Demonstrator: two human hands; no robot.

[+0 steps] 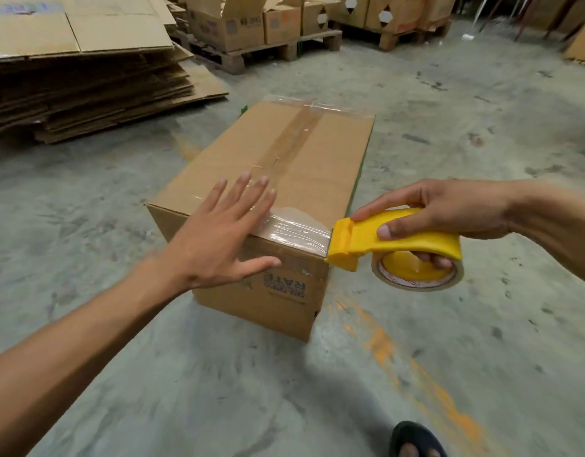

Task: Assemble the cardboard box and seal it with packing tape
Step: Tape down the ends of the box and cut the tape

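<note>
While the left hand (215, 235) lies flat on the floor-standing box (278, 179), fingers spread, the right hand (449, 212) grips the yellow tape dispenser (390, 242) at its near right corner, tape (297, 227) stretched along the near edge.

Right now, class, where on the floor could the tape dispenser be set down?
Bare concrete floor lies right of the cardboard box, and between box and sandalled foot. It is crowded toward the flat cardboard stack and pallets.
</note>
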